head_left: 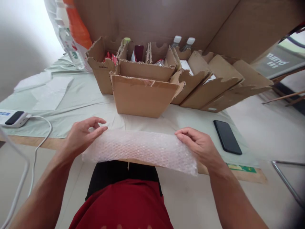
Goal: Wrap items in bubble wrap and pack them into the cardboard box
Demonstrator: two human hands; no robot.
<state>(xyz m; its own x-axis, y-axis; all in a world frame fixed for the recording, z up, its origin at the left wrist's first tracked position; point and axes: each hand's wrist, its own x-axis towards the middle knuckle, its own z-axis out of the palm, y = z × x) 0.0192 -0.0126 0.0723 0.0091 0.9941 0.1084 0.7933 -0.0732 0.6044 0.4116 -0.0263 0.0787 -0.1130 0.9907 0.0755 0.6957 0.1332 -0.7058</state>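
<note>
At the left of the frame, a power strip (23,121) lies on the cloth-covered tabletop (78,101). At centre left, the left hand (81,135) rests at the upper left corner of a bubble-wrap sheet (140,148), thumb and forefinger narrowly parted; whether its grip pinches the film cannot be told, the curled fingers being partly hidden. The sheet spans the lower centre, below a cardboard box (143,97); the step in hand appears to be straightening it, the next move calling for even tension. At centre right, the right hand's (199,144) grip pinches the sheet's upper right edge, near a phone (227,136).
</note>
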